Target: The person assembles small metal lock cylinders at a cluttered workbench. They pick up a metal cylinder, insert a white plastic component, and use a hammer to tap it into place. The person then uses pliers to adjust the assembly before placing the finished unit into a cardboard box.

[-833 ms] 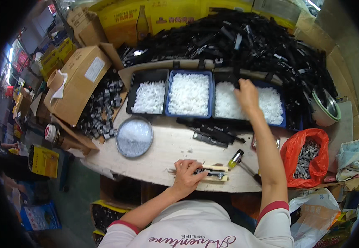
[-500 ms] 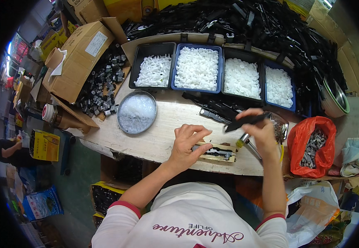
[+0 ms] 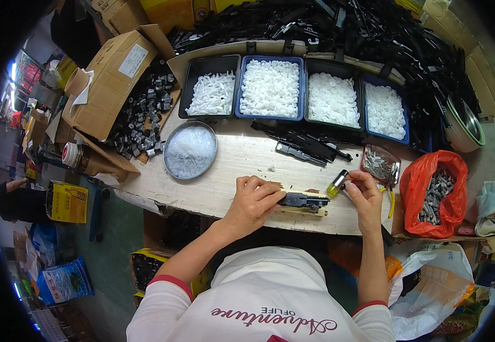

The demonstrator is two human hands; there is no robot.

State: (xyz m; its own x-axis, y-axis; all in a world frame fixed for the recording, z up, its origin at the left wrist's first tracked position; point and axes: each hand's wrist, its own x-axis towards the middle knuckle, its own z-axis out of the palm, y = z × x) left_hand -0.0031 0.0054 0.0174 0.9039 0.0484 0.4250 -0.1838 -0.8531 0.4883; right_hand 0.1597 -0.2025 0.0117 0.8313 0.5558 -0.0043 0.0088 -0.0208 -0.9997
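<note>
Slim black part [image 3: 309,200] is held by the curled left hand [image 3: 252,200], half-open right hand [image 3: 366,196] at a translucent handle [image 3: 333,190], grip unclear.

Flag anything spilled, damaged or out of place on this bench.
Grey and black blocks lie loose beside the tilted cardboard box, looking spilled because the white pieces sit in trays. The bench's front-left edge also looks worn.

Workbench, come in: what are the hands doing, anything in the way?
Left hand on the black part, atop the cream block. Right hand at the yellow-handled tool, grip unclear. Loose black pieces beyond, seemingly not in the way.
</note>
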